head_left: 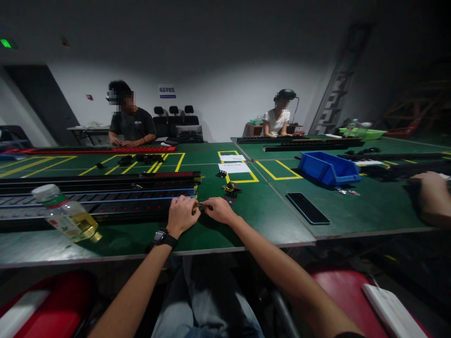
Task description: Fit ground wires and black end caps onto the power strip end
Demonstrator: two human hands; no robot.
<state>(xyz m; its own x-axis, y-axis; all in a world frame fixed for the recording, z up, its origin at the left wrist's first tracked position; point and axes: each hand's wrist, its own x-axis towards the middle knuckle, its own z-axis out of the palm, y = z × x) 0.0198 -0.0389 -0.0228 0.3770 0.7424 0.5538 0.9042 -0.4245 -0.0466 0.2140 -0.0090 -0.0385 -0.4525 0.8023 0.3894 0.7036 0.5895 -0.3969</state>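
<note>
Long black rails (137, 206) lie side by side on the green table (268, 220), their right ends near my hands. My left hand (182, 215), below a black wristwatch (165, 238), is closed at the end of the nearest rail, its fingers around a small yellowish part (195, 208). My right hand (219, 210) meets it from the right, thumb and finger pinched at the same spot; what it grips is too small to name. Just beyond my right hand sit small black parts with yellow wire (230, 188).
A bottle (70, 218) stands tilted in view at left. To the right are a phone (307, 208), a blue bin (327, 169) and another person's hand (431, 197). Two people (132, 124) (277, 121) sit across the table. White papers (233, 167) lie ahead.
</note>
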